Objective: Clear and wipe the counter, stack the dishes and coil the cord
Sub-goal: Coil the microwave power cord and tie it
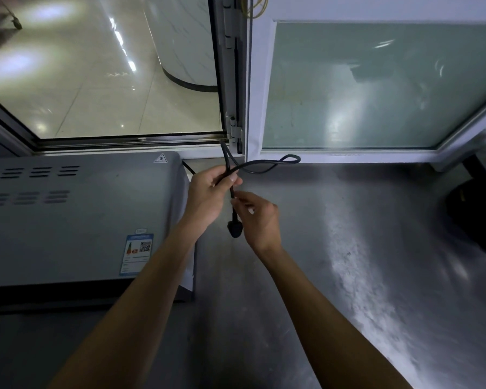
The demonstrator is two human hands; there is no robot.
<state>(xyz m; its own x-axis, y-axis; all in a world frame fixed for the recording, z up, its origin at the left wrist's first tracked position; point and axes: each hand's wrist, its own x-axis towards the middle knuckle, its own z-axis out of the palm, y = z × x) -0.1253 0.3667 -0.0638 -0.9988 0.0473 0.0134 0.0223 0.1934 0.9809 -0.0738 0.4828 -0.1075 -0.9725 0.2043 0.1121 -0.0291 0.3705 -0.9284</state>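
Cord (260, 164) up over the counter (306, 248), looped toward the window. Left hand (208, 192) curled round gathered strands, right hand (260, 217) pinching just above the dangling plug (233, 230). Looks light, springy, bit slippery; probably best gripped near the plug.

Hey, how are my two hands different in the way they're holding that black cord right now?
The left hand wraps its curled fingers round the doubled black cord, while the right hand only pinches a single strand with its fingertips. The left hand sits higher, nearer the window; the right hand is lower, just above the hanging plug. Both grip the same cord above the counter.
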